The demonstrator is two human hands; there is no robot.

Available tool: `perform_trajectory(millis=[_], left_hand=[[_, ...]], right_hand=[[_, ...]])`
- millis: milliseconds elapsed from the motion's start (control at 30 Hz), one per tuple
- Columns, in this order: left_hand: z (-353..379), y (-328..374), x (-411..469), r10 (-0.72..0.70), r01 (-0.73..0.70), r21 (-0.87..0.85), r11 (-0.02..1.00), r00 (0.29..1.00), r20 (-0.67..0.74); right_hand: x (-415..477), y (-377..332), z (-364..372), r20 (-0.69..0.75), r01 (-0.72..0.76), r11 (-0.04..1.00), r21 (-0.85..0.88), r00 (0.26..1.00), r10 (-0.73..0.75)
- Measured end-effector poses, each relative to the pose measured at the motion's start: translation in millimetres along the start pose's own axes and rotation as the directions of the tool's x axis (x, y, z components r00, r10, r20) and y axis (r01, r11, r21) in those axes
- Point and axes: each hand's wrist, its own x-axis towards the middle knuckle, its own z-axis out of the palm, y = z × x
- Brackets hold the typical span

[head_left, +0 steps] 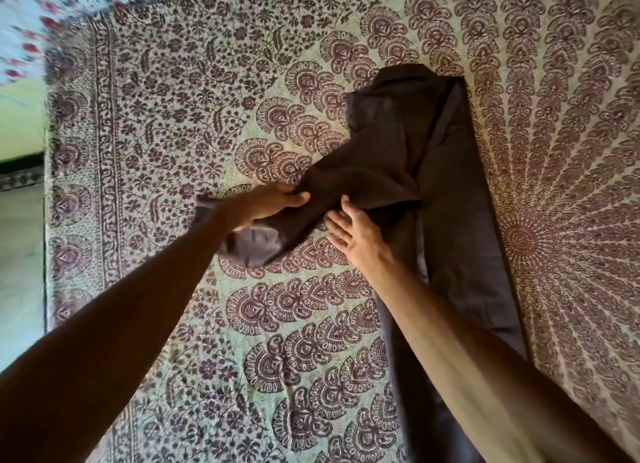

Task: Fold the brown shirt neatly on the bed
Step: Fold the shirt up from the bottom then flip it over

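Both forearms reach out over the patterned bedspread toward the brown shirt, which lies as a long narrow strip with one sleeve angled out to its left. At that sleeve, the left hand closes around the cloth, probably to swing it inward. Just right of it, the right hand rests open, fingers spread, apparently pinning the fold line.

Single head-worn view, wide-angle (edges bowed), looking steeply down over the bed, close above outstretched arms
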Motion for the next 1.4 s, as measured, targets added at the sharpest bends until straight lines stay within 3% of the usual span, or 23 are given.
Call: perform_trajectory(millis=[100,167,233,333,367,433,533,600,633,767,900,1000,1067,1133,1200,1233,1300,1400], left_hand=[[12,7,-26,0.021,0.006,-0.259,0.966,0.995,0.102],[20,11,-39,0.060,0.000,-0.326,0.945,0.983,0.175],[32,13,-48,0.046,0.007,-0.182,0.983,0.957,0.285],[61,8,-54,-0.093,0.031,0.140,0.990,0.880,0.465],[73,5,-54,-0.104,0.013,0.177,0.984,0.850,0.517],[97,7,-61,-0.048,0.011,0.067,0.998,0.811,0.583],[133,11,-76,0.058,0.130,-0.296,0.946,0.832,0.552],[160,5,-80,0.117,0.164,-0.468,0.869,0.850,0.514],[176,-1,-82,0.118,0.185,-0.519,0.835,0.860,0.497],[239,-33,-92,0.032,0.238,-0.500,0.832,0.881,0.472],[293,-62,-102,-0.101,0.266,-0.463,0.846,0.931,0.351],[315,-74,-106,-0.098,0.209,-0.417,0.885,0.957,0.271],[324,-77,-107,-0.094,0.212,-0.474,0.855,0.961,0.260],[331,-76,-110,-0.064,0.219,-0.613,0.759,0.962,0.265],[339,-76,-114,-0.053,0.238,-0.655,0.717,0.956,0.290],[343,-78,-117,-0.065,0.253,-0.613,0.749,0.948,0.312],[348,-83,-126,-0.069,0.247,-0.476,0.844,0.931,0.360],[362,-92,-136,-0.069,0.200,-0.407,0.892,0.947,0.313]], right_hand=[[-11,-12,0,-0.038,0.023,0.996,0.084,0.999,-0.020],[-18,-23,-7,-0.096,0.079,0.994,0.071,0.993,-0.072],[-26,-37,-16,-0.159,0.121,0.993,-0.002,0.980,-0.120],[-58,-56,-30,-0.290,0.227,0.908,-0.353,0.896,-0.337],[-64,-63,-37,-0.309,0.257,0.856,-0.449,0.854,-0.419],[-73,-86,-51,-0.314,0.292,0.836,-0.465,0.828,-0.464],[-83,-109,-66,-0.075,0.297,0.898,-0.324,0.938,-0.337],[-81,-98,-85,0.062,0.272,0.949,-0.162,0.962,-0.265],[-83,-87,-97,0.093,0.259,0.952,-0.166,0.965,-0.246],[-88,-19,-152,0.007,0.130,0.790,-0.599,0.988,-0.157],[-116,38,-204,-0.112,-0.066,0.661,-0.748,0.993,-0.028],[-127,60,-242,-0.089,-0.073,0.679,-0.731,0.996,0.012],[-135,68,-256,-0.034,-0.037,0.744,-0.667,0.999,0.019],[-139,70,-263,0.039,-0.033,0.909,-0.416,0.998,0.054],[-144,74,-270,0.081,-0.072,0.954,-0.290,0.992,0.100],[-148,76,-274,0.072,-0.112,0.924,-0.366,0.986,0.148],[-157,84,-284,0.012,-0.171,0.748,-0.641,0.972,0.233],[-166,99,-303,-0.014,-0.127,0.528,-0.840,0.977,0.214]])
